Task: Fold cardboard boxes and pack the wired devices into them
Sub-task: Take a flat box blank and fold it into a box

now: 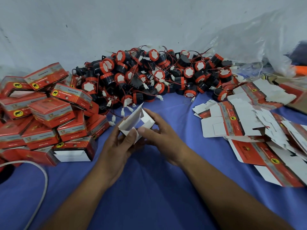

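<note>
The job looks to me somewhere in the middle. In the centre of the blue cloth [149, 188] the person holds one half-folded box [134, 121], white inside facing up, its flaps standing open. The left hand [116, 143] grips its near corner from seven o'clock, fingers curled under and thumb pressed onto a flap. The right hand [163, 138] pinches the opposite side from four o'clock, thumb near and fingers reaching across the far wall. Neither hand holds a device.

At nine o'clock sits the heap of finished boxes [49, 113], red and silver. I count about fifteen that show, with more likely buried. One open box [73, 155] at the heap's near edge shows a white inside, so I cannot say all are filled.

At twelve o'clock lies the pile of wired devices [157, 77], black drums with red caps and trailing red leads. There are several dozen, too tangled to count exactly. That is the work left.

At three o'clock the flat blanks [249, 123] overlap loosely; perhaps a dozen, though the edges blur together. Behind them at two o'clock slumps a clear plastic bag [249, 44], and a white cable [43, 180] curves at eight o'clock.
</note>
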